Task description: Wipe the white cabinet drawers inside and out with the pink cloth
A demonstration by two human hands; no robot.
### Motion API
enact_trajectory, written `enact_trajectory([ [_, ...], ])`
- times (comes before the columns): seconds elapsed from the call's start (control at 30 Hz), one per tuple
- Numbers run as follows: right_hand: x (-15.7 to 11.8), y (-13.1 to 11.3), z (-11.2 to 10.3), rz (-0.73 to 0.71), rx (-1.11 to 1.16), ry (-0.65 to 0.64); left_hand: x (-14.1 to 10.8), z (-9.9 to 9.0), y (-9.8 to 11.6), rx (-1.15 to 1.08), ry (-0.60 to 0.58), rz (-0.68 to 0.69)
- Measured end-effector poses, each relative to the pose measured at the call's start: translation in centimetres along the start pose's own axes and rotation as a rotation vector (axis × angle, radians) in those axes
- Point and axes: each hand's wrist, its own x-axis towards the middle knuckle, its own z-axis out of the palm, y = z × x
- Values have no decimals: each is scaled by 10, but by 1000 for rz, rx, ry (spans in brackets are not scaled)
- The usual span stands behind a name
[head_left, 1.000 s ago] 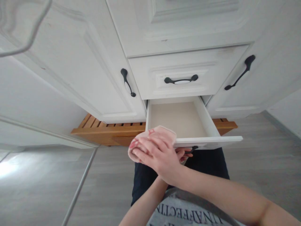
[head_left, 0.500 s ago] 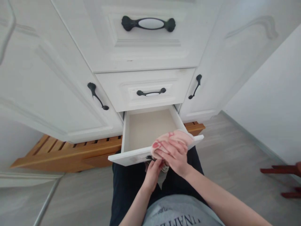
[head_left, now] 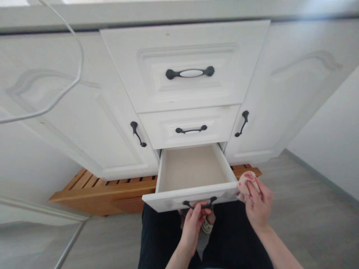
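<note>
The bottom drawer [head_left: 193, 168] of a white cabinet is pulled out, and its bare inside faces up at me. My left hand [head_left: 193, 224] has its fingers curled around the black handle [head_left: 213, 201] on the drawer's front. At the front's right end, my right hand [head_left: 259, 203] grips a bunched pink cloth with red marks [head_left: 248, 181]. The cloth touches the corner of the drawer front [head_left: 168, 198]. Part of the cloth is hidden behind my fingers.
Two closed drawers, the upper drawer [head_left: 189, 93] and middle drawer [head_left: 193, 140], sit above. Cabinet doors [head_left: 112, 149] flank them. A wooden slatted bench [head_left: 126, 190] runs beneath. A white cable [head_left: 80, 67] hangs at upper left. My knees are under the drawer front.
My right hand has moved the cloth rightward from the top edge of the drawer front to its right end. My left hand stays at the handle. The view has tilted up.
</note>
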Motion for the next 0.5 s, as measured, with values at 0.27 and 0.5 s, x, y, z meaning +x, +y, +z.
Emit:
enact_trajectory([
  [0.27,-37,2,24,299,64,-67,15,0,-13,-39,145,18],
  [0.5,-12,-43,60,688,137,-54,31,14,8,-27,142,38],
])
